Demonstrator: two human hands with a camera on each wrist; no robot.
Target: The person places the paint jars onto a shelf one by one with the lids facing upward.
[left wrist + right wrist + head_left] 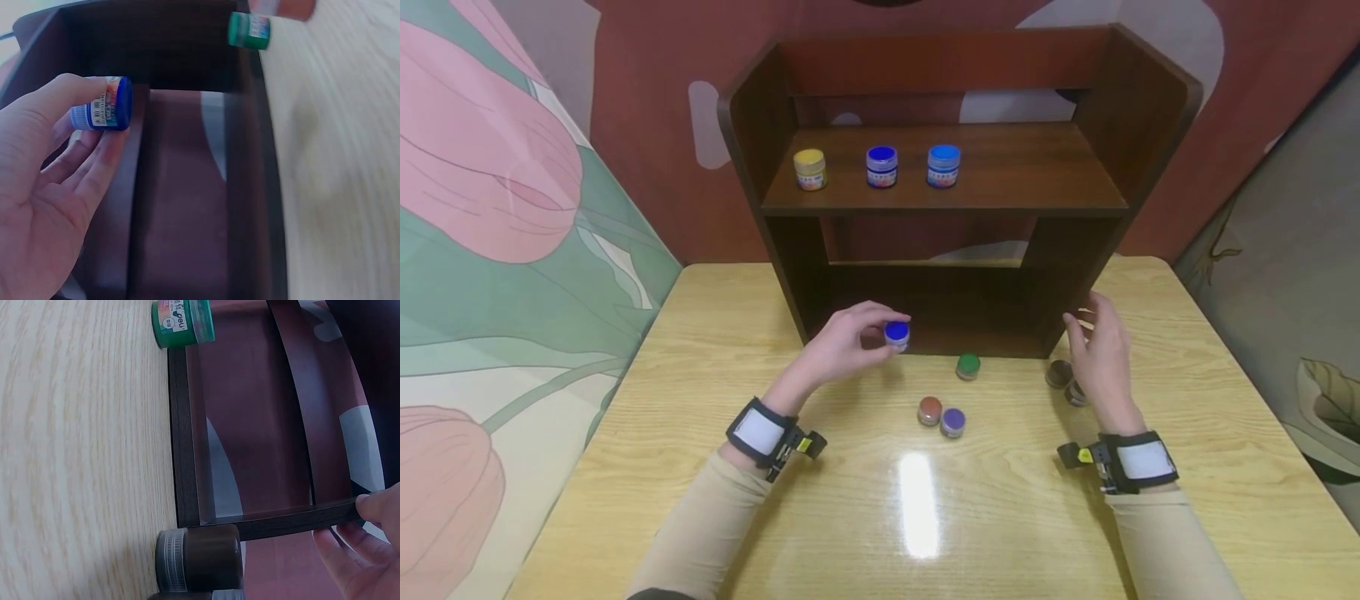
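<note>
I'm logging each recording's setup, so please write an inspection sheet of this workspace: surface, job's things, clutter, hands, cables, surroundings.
Surface: light wood-grain table, with one bright reflection.
Job's things: dark shelf unit on the table; yellow jar, dark-blue jar and light-blue jar on its upper shelf; green jar, red-brown jar, purple jar and two dark jars on the table.
Clutter: nothing seen.
Hands: left hand pinches a blue jar near the lower compartment; right hand grips the edge of the unit's right side panel.
Cables: nothing seen.
Surroundings: patterned coverings at the back and both sides.
</note>
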